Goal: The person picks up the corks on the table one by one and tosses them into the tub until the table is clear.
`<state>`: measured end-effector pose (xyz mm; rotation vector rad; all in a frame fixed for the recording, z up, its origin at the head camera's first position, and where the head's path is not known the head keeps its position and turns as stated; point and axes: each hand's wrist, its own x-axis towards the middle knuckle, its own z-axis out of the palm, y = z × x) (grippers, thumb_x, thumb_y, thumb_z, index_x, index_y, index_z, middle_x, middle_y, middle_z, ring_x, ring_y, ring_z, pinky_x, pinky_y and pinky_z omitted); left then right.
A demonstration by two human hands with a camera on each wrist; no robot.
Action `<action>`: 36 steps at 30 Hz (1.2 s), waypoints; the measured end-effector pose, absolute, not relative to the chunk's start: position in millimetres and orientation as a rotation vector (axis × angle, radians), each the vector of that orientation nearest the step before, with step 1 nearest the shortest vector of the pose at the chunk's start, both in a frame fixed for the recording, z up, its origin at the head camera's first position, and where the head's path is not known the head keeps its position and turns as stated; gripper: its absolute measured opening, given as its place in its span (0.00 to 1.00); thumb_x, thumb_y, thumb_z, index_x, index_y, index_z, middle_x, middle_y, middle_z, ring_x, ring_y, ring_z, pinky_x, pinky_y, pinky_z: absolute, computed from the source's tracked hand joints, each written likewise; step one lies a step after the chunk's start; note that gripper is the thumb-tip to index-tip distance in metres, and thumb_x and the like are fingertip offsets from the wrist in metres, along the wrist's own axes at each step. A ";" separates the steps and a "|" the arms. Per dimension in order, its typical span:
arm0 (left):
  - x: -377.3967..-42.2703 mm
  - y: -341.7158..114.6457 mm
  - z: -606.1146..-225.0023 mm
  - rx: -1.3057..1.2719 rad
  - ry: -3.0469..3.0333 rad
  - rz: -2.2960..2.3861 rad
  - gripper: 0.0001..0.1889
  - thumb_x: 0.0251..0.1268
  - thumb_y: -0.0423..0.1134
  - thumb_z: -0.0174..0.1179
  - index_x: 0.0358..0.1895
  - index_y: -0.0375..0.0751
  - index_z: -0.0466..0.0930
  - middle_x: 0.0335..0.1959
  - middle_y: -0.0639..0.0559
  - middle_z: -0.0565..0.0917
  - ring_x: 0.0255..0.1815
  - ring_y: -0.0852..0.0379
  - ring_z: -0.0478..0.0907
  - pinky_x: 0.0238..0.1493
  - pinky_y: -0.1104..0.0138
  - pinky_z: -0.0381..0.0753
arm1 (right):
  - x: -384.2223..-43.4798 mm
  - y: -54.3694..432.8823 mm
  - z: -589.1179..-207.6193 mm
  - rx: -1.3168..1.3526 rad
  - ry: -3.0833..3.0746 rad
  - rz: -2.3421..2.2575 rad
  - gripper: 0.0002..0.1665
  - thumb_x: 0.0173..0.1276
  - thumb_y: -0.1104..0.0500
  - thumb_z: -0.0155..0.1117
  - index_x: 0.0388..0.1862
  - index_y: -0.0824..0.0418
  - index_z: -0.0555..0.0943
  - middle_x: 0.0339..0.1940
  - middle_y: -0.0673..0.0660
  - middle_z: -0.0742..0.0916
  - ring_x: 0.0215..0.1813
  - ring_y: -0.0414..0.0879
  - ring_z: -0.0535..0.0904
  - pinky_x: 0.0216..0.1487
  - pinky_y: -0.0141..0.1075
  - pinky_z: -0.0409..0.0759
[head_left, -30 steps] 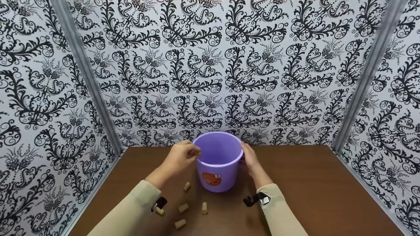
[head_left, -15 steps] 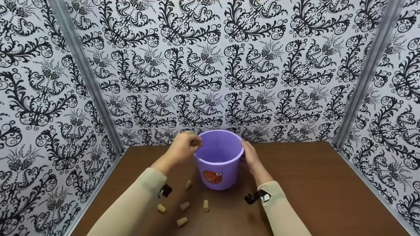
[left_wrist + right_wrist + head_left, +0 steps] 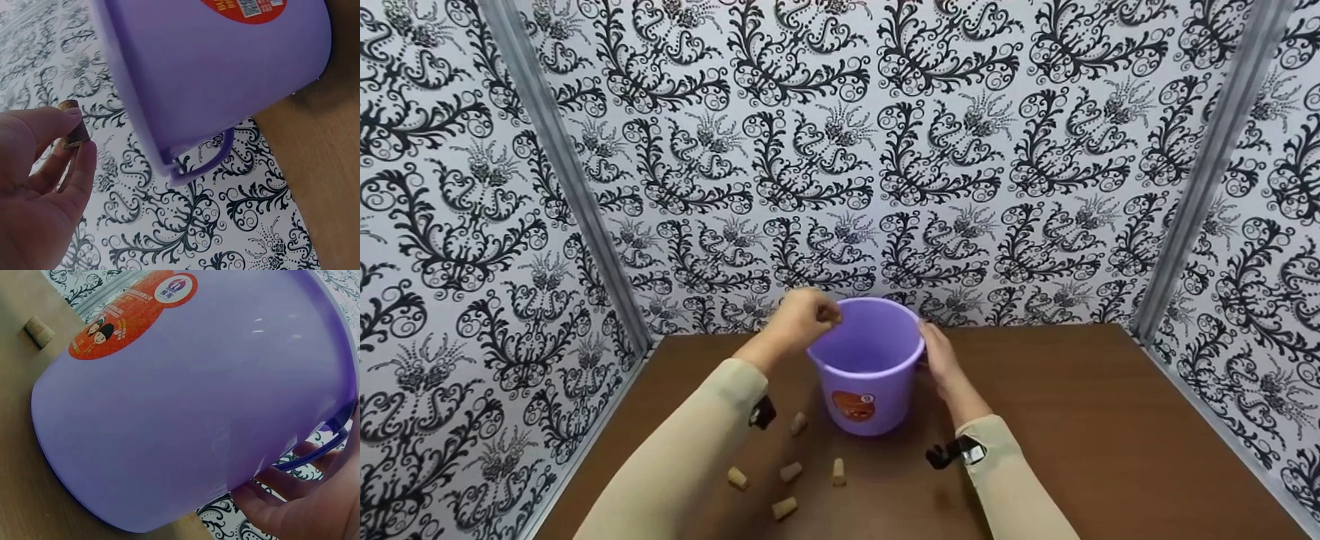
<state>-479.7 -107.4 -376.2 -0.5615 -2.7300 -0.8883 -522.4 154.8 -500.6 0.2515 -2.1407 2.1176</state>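
Note:
A purple bucket (image 3: pixel 870 405) with a red-orange label stands upright on the table. At its left rim, my left hand (image 3: pixel 801 321) is raised and pinches a cork (image 3: pixel 76 132) between thumb and fingers, beside the bucket's mouth in the left wrist view. My right hand (image 3: pixel 939 356) holds the bucket's right side near the rim. In the right wrist view its fingers (image 3: pixel 259 503) reach past the purple handle (image 3: pixel 315 454) to the outer wall. Only part of the bucket's inside shows; its bottom is mostly hidden.
Several loose corks lie on the brown wooden table (image 3: pixel 1072 427) in front of the bucket, one cork (image 3: pixel 838 472) nearest the middle and another cork (image 3: pixel 738 478) farther left. Patterned white-and-black walls (image 3: pixel 840 187) enclose the table at the back and sides.
My left hand has risen and moved rightward to the bucket's rim, keeping its pinch. The right hand stays on the bucket. The corks on the table have not moved.

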 end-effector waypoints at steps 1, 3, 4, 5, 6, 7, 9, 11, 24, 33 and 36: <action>-481.8 -104.9 -376.8 -0.580 -2.731 -0.873 0.12 0.62 0.24 0.67 0.42 0.44 0.92 0.40 0.49 0.90 0.41 0.54 0.85 0.45 0.65 0.89 | -523.0 155.6 -501.4 0.246 -2.138 2.114 0.30 0.89 0.51 0.40 0.67 0.74 0.76 0.63 0.75 0.82 0.67 0.62 0.76 0.72 0.47 0.69; -484.8 -100.3 -377.7 -0.594 -2.740 -0.862 0.12 0.62 0.24 0.67 0.40 0.46 0.92 0.38 0.51 0.89 0.39 0.55 0.84 0.43 0.65 0.89 | -521.9 157.5 -502.6 0.243 -2.137 2.112 0.30 0.89 0.50 0.41 0.67 0.72 0.76 0.63 0.74 0.82 0.67 0.62 0.76 0.71 0.46 0.69; -485.7 -98.4 -377.9 -0.593 -2.741 -0.863 0.13 0.61 0.24 0.66 0.40 0.46 0.92 0.37 0.51 0.89 0.38 0.55 0.84 0.42 0.65 0.89 | -517.4 158.2 -498.9 0.255 -2.136 2.116 0.29 0.89 0.51 0.41 0.67 0.74 0.76 0.63 0.75 0.81 0.67 0.63 0.75 0.71 0.46 0.69; -485.9 -96.7 -377.9 -0.582 -2.746 -0.886 0.13 0.61 0.23 0.66 0.40 0.47 0.92 0.38 0.52 0.89 0.39 0.55 0.84 0.42 0.65 0.89 | -511.4 158.9 -494.4 0.266 -2.135 2.124 0.29 0.89 0.52 0.41 0.67 0.75 0.75 0.63 0.76 0.81 0.67 0.64 0.75 0.69 0.45 0.70; -485.7 -95.4 -377.6 -0.569 -2.750 -0.914 0.14 0.61 0.23 0.66 0.40 0.46 0.92 0.38 0.52 0.89 0.39 0.55 0.84 0.42 0.65 0.89 | -505.7 159.5 -490.2 0.275 -2.136 2.133 0.28 0.89 0.53 0.41 0.67 0.75 0.75 0.62 0.77 0.81 0.67 0.65 0.75 0.68 0.44 0.70; -485.4 -94.4 -377.0 -0.556 -2.755 -0.933 0.14 0.61 0.22 0.66 0.41 0.46 0.92 0.38 0.52 0.89 0.40 0.55 0.84 0.43 0.65 0.89 | -499.9 159.9 -485.6 0.285 -2.137 2.143 0.28 0.89 0.54 0.41 0.67 0.76 0.75 0.62 0.77 0.80 0.67 0.66 0.75 0.67 0.43 0.70; -485.0 -92.7 -374.6 -0.535 -2.764 -0.964 0.14 0.61 0.22 0.66 0.42 0.46 0.92 0.39 0.52 0.89 0.41 0.55 0.85 0.44 0.66 0.89 | -489.7 160.1 -476.2 0.298 -2.143 2.155 0.27 0.89 0.55 0.41 0.66 0.78 0.74 0.62 0.79 0.80 0.67 0.67 0.75 0.66 0.42 0.70; -485.6 -91.1 -371.5 -0.543 -2.762 -0.972 0.14 0.61 0.22 0.66 0.43 0.44 0.92 0.39 0.52 0.89 0.40 0.55 0.85 0.44 0.66 0.89 | -483.9 159.5 -469.5 0.301 -2.137 2.169 0.27 0.89 0.56 0.42 0.66 0.78 0.74 0.62 0.79 0.80 0.67 0.66 0.75 0.65 0.40 0.71; -489.8 -73.8 -377.5 -0.629 -2.777 -0.914 0.10 0.61 0.26 0.69 0.42 0.42 0.92 0.38 0.50 0.92 0.39 0.57 0.87 0.43 0.68 0.90 | -485.8 155.4 -473.5 0.277 -2.103 2.179 0.25 0.87 0.58 0.43 0.62 0.79 0.76 0.55 0.75 0.83 0.50 0.43 0.79 0.58 0.35 0.74; -490.5 -72.6 -382.3 -0.605 -2.737 -0.858 0.18 0.61 0.29 0.71 0.56 0.38 0.88 0.59 0.42 0.88 0.58 0.42 0.86 0.59 0.56 0.88 | -490.3 155.0 -472.7 0.283 -2.071 2.217 0.24 0.87 0.58 0.45 0.61 0.78 0.76 0.50 0.65 0.86 0.48 0.42 0.79 0.57 0.37 0.76; -489.2 -71.0 -385.4 -0.608 -2.746 -0.824 0.19 0.62 0.31 0.72 0.58 0.39 0.88 0.68 0.40 0.83 0.65 0.41 0.82 0.66 0.52 0.85 | -490.2 156.3 -470.3 0.276 -2.077 2.224 0.23 0.87 0.57 0.45 0.60 0.77 0.77 0.47 0.59 0.86 0.47 0.41 0.79 0.54 0.36 0.77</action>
